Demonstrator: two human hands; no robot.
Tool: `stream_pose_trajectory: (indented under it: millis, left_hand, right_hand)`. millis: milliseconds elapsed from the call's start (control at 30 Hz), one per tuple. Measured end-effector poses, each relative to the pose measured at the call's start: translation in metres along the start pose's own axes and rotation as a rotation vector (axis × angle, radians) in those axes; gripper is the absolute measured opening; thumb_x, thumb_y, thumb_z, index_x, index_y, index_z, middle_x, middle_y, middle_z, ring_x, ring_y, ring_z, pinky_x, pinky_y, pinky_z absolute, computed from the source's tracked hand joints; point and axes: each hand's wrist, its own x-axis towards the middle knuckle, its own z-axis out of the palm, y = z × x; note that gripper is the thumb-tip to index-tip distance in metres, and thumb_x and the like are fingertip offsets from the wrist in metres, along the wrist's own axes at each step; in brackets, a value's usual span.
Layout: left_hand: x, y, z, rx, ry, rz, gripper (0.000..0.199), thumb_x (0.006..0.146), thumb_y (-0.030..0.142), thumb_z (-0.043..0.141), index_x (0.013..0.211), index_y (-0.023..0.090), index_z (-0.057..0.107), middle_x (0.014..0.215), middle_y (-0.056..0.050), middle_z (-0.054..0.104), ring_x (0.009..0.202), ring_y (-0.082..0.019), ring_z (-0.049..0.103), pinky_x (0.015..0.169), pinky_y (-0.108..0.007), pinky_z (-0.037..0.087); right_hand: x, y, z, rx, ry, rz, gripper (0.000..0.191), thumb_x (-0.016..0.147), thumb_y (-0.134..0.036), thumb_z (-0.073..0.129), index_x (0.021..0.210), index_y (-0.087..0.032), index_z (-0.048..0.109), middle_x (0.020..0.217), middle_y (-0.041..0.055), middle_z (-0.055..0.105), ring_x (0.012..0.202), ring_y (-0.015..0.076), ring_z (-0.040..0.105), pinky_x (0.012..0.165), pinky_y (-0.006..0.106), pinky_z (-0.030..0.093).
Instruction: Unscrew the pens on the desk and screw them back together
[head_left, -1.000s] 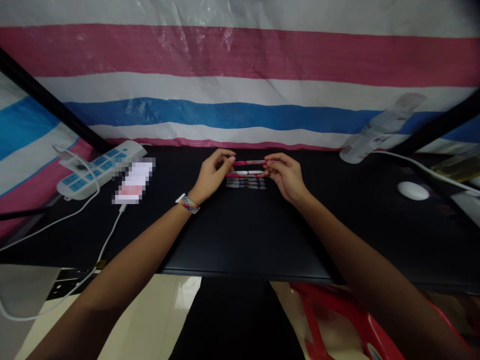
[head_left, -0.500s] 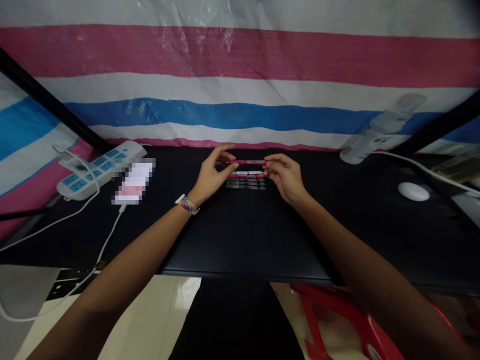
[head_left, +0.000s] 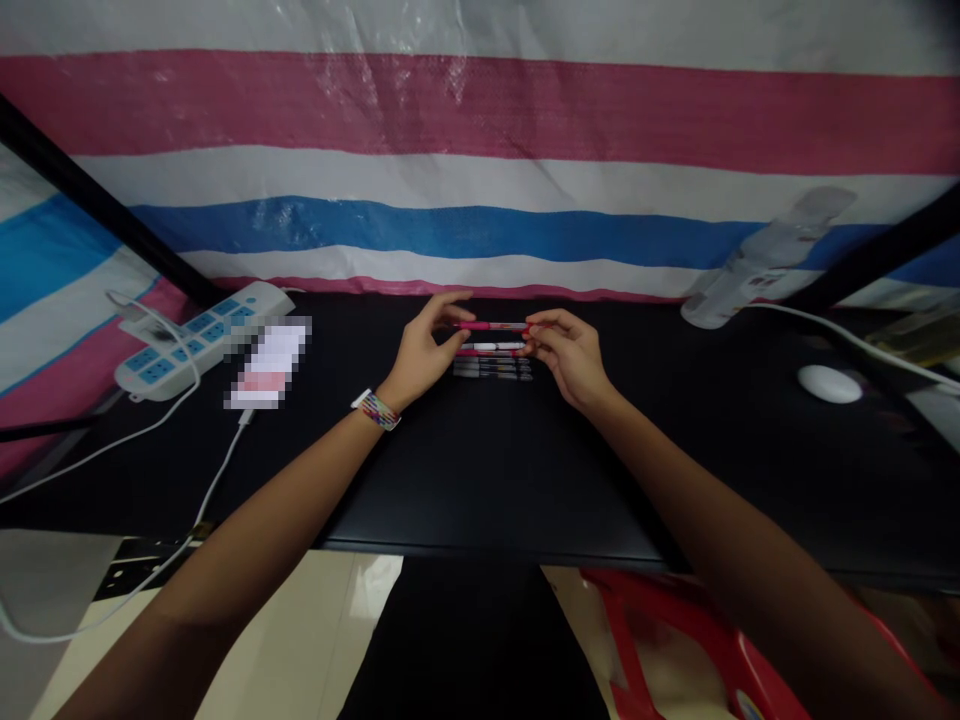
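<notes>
The black surface (head_left: 480, 480) spreads wide in front of you, and your work sits at its far middle, close under the striped tarp (head_left: 480, 110). Off to your left lie a white power strip (head_left: 202, 340) and a phone (head_left: 264, 365) on a cable; to your right lie a tipped clear bottle (head_left: 765, 262) and a white mouse (head_left: 829, 384).

You look to be midway through laying pens out side by side: a short row of pens (head_left: 492, 362) already lies flat and parallel on the surface between your hands, and one more, the pink pen (head_left: 491, 326), is raised just behind that row, level and crosswise. My reading is that this one is being lined up to join the row. The next move would call for keeping it level, lowering it beside the farthest pen, and letting go at both ends together so it does not roll.

Your left hand (head_left: 424, 355) pinches the pen's left end, thumb below and forefinger above, the other fingers loosely spread. Your right hand (head_left: 574, 355) pinches the right end with its fingertips drawn together. Both grips are closed lightly on the pen, nothing else in them.
</notes>
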Motion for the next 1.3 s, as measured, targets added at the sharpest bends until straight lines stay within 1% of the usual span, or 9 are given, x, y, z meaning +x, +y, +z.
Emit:
stream_pose_trajectory:
  millis: [67,100,200,333,500,933,1100,1200,1300]
  left_hand:
    - [0.001,0.001,0.000,0.022,0.017,0.028,0.049,0.094,0.027,0.084,0.141,0.027,0.070,0.127,-0.008,0.083,0.118,-0.025,0.078,0.102,-0.040,0.060]
    - [0.001,0.001,0.000,0.029,0.026,0.016,0.047,0.095,0.029,0.084,0.140,0.026,0.071,0.126,-0.008,0.083,0.117,-0.024,0.078,0.102,-0.040,0.060]
    - [0.001,0.002,-0.001,0.052,0.041,-0.067,0.025,0.106,0.040,0.075,0.124,0.024,0.080,0.101,-0.006,0.085,0.095,-0.021,0.079,0.091,-0.037,0.060]
    - [0.001,0.002,-0.002,0.129,0.006,-0.090,0.027,0.105,0.042,0.074,0.089,0.024,0.084,0.081,-0.003,0.081,0.078,-0.020,0.071,0.080,-0.037,0.057]
    - [0.002,0.005,-0.001,0.028,0.029,-0.061,0.008,0.093,0.029,0.086,0.099,0.023,0.086,0.102,-0.006,0.085,0.097,-0.023,0.077,0.088,-0.039,0.060]
    - [0.002,0.018,-0.003,0.095,0.076,0.023,0.007,0.091,0.024,0.089,0.096,0.027,0.086,0.100,-0.004,0.086,0.098,-0.024,0.076,0.097,-0.045,0.062]
    - [0.004,0.012,-0.001,-0.061,0.118,-0.055,0.020,0.087,0.026,0.092,0.106,0.023,0.086,0.108,-0.006,0.087,0.100,-0.023,0.080,0.098,-0.042,0.064]
    - [0.005,0.008,-0.001,-0.097,0.123,-0.081,0.019,0.087,0.028,0.092,0.104,0.022,0.085,0.109,-0.007,0.087,0.102,-0.023,0.081,0.099,-0.041,0.065]
    - [0.005,0.005,-0.001,-0.084,0.116,-0.094,0.018,0.089,0.030,0.090,0.103,0.022,0.084,0.109,-0.007,0.087,0.103,-0.023,0.081,0.098,-0.041,0.065]
  right_hand:
    - [0.000,0.000,0.000,-0.013,0.000,0.003,0.012,0.083,-0.026,0.083,0.094,-0.026,0.079,0.084,0.0011,0.072,0.071,0.0167,0.068,0.084,0.044,0.066]
    - [0.000,0.000,0.000,-0.015,-0.001,0.003,0.013,0.083,-0.027,0.084,0.095,-0.026,0.079,0.085,0.0011,0.072,0.071,0.0169,0.068,0.084,0.044,0.066]
    - [0.000,0.000,0.001,0.004,-0.006,-0.014,0.014,0.081,-0.027,0.085,0.094,-0.026,0.079,0.083,0.0005,0.072,0.071,0.0170,0.069,0.083,0.044,0.066]
    - [-0.001,0.000,0.002,0.026,0.011,-0.031,0.012,0.080,-0.025,0.086,0.091,-0.027,0.081,0.079,-0.0005,0.073,0.070,0.0169,0.069,0.080,0.041,0.065]
    - [0.000,0.000,0.000,-0.005,0.016,-0.003,0.012,0.080,-0.024,0.083,0.092,-0.026,0.080,0.080,0.0002,0.072,0.070,0.0172,0.068,0.082,0.043,0.065]
    - [0.002,0.002,-0.002,0.002,0.008,0.045,0.014,0.078,-0.028,0.085,0.091,-0.026,0.079,0.083,0.0023,0.070,0.073,0.0184,0.065,0.087,0.047,0.065]
    - [0.000,-0.008,0.001,0.126,-0.057,0.151,0.028,0.081,-0.037,0.081,0.107,-0.025,0.080,0.084,0.0032,0.070,0.074,0.0197,0.066,0.088,0.044,0.064]
    - [-0.002,-0.016,0.004,0.240,-0.123,0.252,0.043,0.087,-0.048,0.070,0.120,-0.023,0.079,0.092,0.0077,0.076,0.081,0.0236,0.068,0.088,0.045,0.066]
    - [-0.003,-0.017,0.004,0.250,-0.171,0.264,0.047,0.089,-0.051,0.067,0.125,-0.023,0.077,0.101,0.0104,0.079,0.088,0.0261,0.071,0.090,0.047,0.067]
